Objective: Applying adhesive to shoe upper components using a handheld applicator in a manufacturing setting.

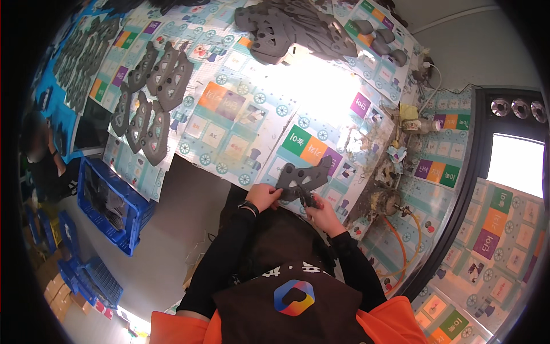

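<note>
A dark grey flat moulded piece with cut-out openings, perhaps a shoe part, lies at the table's near edge in front of me. My left hand has its fingers closed on the piece's lower left edge. At its lower right, my right hand is wrapped round a small dark hand tool. The tool's tip meets the piece's near edge; its exact kind is too small to make out.
A heap of similar grey pieces lies at the table's far side, with several more laid out in rows on the left. Grey rounded lumps sit far right. A blue crate stands left; another person is beyond it.
</note>
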The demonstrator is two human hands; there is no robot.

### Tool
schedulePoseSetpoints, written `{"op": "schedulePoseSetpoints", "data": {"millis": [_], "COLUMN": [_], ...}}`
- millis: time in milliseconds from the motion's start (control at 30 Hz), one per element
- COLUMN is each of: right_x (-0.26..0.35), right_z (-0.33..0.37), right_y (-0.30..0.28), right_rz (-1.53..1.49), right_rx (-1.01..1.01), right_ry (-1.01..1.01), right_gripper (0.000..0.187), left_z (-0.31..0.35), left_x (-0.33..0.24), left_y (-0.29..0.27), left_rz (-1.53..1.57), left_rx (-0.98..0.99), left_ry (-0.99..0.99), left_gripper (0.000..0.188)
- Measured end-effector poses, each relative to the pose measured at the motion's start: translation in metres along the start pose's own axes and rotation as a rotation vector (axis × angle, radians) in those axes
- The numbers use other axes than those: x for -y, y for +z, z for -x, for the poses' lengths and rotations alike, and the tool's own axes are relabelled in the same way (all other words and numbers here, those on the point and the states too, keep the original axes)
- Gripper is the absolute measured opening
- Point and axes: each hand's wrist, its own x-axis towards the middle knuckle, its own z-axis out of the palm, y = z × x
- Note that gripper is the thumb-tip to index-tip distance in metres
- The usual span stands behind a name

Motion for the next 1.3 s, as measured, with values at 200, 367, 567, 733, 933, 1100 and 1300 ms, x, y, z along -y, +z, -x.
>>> {"op": "schedulePoseSetpoints", "data": {"millis": [200,367,567,733,933,1100,1300], "right_x": [0.001,0.009,0.004,0.01,0.017,0.02,0.001], "right_z": [0.003,0.007,0.006,0.009,0.013,0.014,0.006], "right_y": [-0.006,-0.011,-0.019,-0.023,-0.029,-0.032,-0.04], "right_rz": [0.034,0.044,0.034,0.053,-0.023,-0.063,-0.129], "right_rx": [-0.059,-0.082,-0.122,-0.153,-0.177,-0.231,-0.292], "right_ry": [0.014,0.028,0.007,-0.026,0.06,0.027,-0.023], "right_gripper": [0.018,0.016,0.015,0.014,0.015,0.015,0.018], "left_z": [0.0,0.0,0.002,0.0,0.0,0.001,0.0], "left_x": [-0.001,0.0,-0.003,0.0,-0.001,-0.001,0.001], "left_y": [0.0,0.0,0.0,0.001,0.001,0.001,0.001], "left_rz": [0.035,0.045,0.102,0.117,0.14,0.144,0.154], "left_rx": [0.006,0.005,0.006,0.007,0.004,0.008,0.005], "left_ry": [0.003,-0.004,-0.033,-0.026,-0.035,-0.048,-0.051], "left_gripper": [0.041,0.041,0.041,0.041,0.04,0.039,0.039]}}
